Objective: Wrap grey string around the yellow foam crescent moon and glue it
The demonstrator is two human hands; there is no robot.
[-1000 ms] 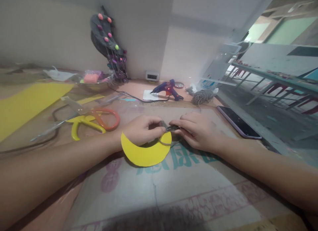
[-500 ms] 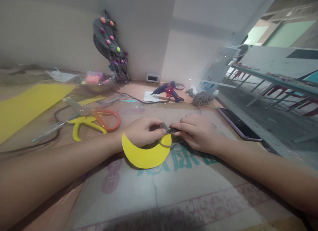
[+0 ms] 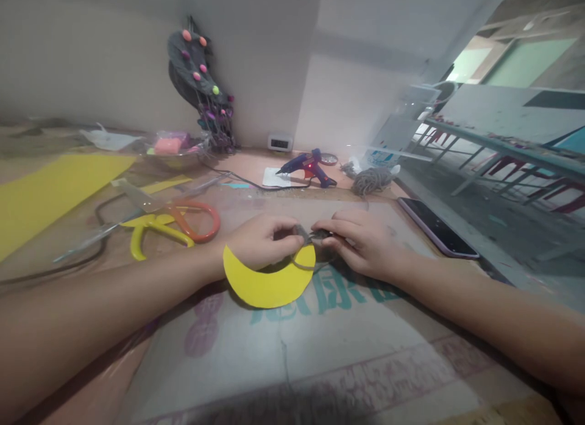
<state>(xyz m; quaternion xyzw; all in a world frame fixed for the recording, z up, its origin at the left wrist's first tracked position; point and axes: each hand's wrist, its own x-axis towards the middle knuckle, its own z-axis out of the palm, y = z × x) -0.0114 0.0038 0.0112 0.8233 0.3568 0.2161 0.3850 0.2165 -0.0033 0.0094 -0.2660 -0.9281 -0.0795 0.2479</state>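
Note:
A yellow crescent moon cutout (image 3: 267, 289) hangs over the cardboard between my wrists, its right horn by my fingertips. My left hand (image 3: 269, 239) is closed in a pinch at that horn, where grey yarn (image 3: 299, 233) wraps round it. One loop of the yarn crosses the yellow face below the thumb. Just to the right, my right hand (image 3: 361, 242) pinches a small dark grey bunch of yarn (image 3: 320, 234) between thumb and fingers. The two sets of fingertips are close but apart. How the yarn runs behind the crescent is hidden.
Orange-handled scissors (image 3: 201, 224) and yellow-handled scissors (image 3: 162, 230) lie left, near yellow sheet (image 3: 59, 193). Behind are a lit glue gun (image 3: 304, 166), a grey yarn ball (image 3: 372, 180) and a decorated grey crescent (image 3: 187, 65). A phone (image 3: 439, 227) lies right.
My right fingers have loosened and drawn slightly away from the left ones, showing more of the dark yarn. The crescent stays nearly in place; the view has shifted a little.

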